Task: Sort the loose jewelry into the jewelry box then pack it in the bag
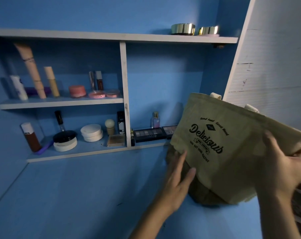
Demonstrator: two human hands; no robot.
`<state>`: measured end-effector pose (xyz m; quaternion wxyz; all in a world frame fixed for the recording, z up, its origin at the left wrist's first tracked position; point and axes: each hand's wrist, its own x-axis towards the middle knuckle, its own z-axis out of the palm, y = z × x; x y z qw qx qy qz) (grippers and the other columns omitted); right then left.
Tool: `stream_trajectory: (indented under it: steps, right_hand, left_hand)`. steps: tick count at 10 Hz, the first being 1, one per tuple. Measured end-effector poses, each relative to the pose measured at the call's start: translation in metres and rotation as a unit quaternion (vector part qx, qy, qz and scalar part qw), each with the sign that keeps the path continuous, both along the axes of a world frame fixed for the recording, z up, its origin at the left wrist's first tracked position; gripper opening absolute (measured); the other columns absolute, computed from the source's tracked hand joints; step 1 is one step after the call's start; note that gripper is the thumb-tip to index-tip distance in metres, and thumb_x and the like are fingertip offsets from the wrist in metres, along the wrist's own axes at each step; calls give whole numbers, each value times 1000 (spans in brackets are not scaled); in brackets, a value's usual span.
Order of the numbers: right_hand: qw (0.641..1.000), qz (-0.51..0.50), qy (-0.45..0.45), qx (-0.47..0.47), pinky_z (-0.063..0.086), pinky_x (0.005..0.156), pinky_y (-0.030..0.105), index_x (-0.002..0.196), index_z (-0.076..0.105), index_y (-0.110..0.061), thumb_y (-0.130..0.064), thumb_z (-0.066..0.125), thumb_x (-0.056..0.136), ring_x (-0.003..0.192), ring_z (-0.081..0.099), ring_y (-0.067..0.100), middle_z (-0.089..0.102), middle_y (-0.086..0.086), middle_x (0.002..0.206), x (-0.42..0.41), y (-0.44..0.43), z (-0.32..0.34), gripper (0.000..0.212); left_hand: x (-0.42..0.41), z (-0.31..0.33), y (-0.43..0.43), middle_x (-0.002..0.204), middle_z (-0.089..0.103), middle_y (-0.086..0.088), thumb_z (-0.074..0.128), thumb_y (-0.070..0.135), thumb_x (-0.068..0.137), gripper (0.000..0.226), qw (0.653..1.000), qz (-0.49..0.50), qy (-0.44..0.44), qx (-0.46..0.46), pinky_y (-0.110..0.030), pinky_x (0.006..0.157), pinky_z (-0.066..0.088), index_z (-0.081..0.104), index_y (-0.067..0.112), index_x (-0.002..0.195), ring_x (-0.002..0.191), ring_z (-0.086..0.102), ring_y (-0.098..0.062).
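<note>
L hand [177, 180]: seen at 5 o'clock; fingers are kept straight, slightly spread, laid flat on the bag's lower-left corner and dark base. Nothing is curled round.
R hand [281, 169]: seen at 4 o'clock, blurred; fingers are spread over the bag's front near its right edge, and the rest of the hand appears wrapped round that edge, so the bag is gripped there.
Bag [232, 152]: beige canvas w/ black "Delicious" print; held tilted between both hands at 3 o'clock, top edge slanted down to the right. Two pale handles [216, 95] are seen behind the top edge.
Bag base [205, 197]: darker, olive; sits low over the blue desk top [77, 195]; contact w/ desk can't be told.
Shelf unit [124, 83]: white-edged, blue-backed, spread from 9 to 1 o'clock.
Lower right compartment: eyeshadow palettes [149, 134] and a small perfume bottle [155, 120] are placed just left of the bag.
Lower left compartment: white puffs [91, 132] and a black-lidded jar [65, 140] are stood on it.
Mid left shelf: tubes [31, 69] and pink pots [77, 91] are lined up.
Top shelf: two gold-lidded jars [182, 29] are set at 1 o'clock.
</note>
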<state>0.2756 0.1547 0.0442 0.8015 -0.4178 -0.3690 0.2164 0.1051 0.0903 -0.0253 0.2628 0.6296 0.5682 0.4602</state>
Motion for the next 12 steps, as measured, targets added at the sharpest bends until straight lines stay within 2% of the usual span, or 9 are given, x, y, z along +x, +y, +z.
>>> stream_trajectory:
  steps: [1, 2, 3, 4, 5, 8, 10, 11, 12]
  right_hand:
    - [999, 5, -50, 12, 51, 78, 46, 83, 50, -31, -27, 70, 74, 81, 57, 16, 59, -3, 86, -2, -5, 7, 22]
    - [993, 8, -107, 44, 51, 73, 42, 92, 53, -29, -21, 70, 78, 75, 54, 8, 56, -13, 81, -12, -15, 12, 24]
    - [981, 2, -175, 86, 50, 65, 29, 101, 58, -16, -13, 69, 83, 70, 57, -1, 59, -18, 79, -32, -28, 3, 21]
    - [977, -29, -188, 92, 53, 67, 33, 106, 57, -18, -15, 66, 83, 72, 59, 0, 59, -19, 84, -40, -34, -10, 25]
    - [979, -52, -178, 85, 53, 69, 29, 110, 56, -15, -11, 68, 84, 77, 59, -2, 59, -17, 88, -36, -34, -11, 29]
    - [971, -100, -209, 59, 53, 70, 48, 126, 38, -26, -30, 71, 79, 90, 62, 26, 61, 9, 109, -32, -39, -7, 58]
    - [971, -78, -217, 66, 53, 73, 51, 131, 34, -29, -35, 72, 76, 101, 59, 29, 55, 7, 118, -29, -40, -10, 67]
    - [971, -67, -223, 58, 51, 76, 52, 132, 32, -30, -42, 72, 75, 105, 56, 29, 52, 7, 121, -30, -37, -8, 71]
    - [967, -83, -226, 80, 45, 90, 52, 133, 33, -25, -48, 71, 76, 117, 48, 24, 48, 9, 127, -29, -36, -8, 72]
  left_hand:
    - [40, 5, 32, 152, -21, 20, 17, 59, 94, 52, 998, 6, -32, -62, -40, 113, -14, -10, 56, 138, 140, -24, -10]
    - [60, -18, 54, 149, -38, 8, 2, 69, 88, 63, 993, 27, 79, -83, -43, 110, -20, -36, 47, 133, 138, -32, -28]
    - [64, -47, 61, 136, -54, 14, -27, 84, 53, 72, 984, 20, 173, -45, -34, 106, -25, -54, 50, 110, 136, -32, -29]
    - [63, -66, 68, 156, -23, -8, -29, 85, 50, 100, 978, 48, 195, -64, -34, 110, -22, -38, 28, 131, 145, -18, -31]
    - [58, -56, 65, 155, -22, -18, -25, 92, 43, 110, 977, 4, 197, -82, -38, 113, -16, -37, 27, 131, 143, -24, -29]
    - [45, -53, 57, 158, -10, -15, -7, 94, 57, 105, 982, -36, 181, -45, -26, 109, -17, -30, 29, 136, 146, -15, -26]
    - [40, -49, 49, 156, -20, -8, -4, 87, 67, 92, 977, -52, 205, -26, -34, 112, -13, -28, 33, 137, 145, -17, -27]
    - [39, -41, 40, 144, -35, 5, 1, 81, 70, 74, 972, -65, 222, -28, -37, 113, -14, -38, 51, 126, 139, -25, -21]
    - [34, -36, 36, 151, -30, -1, 8, 77, 73, 72, 974, -67, 211, -51, -33, 110, -14, -34, 58, 127, 141, -25, -22]
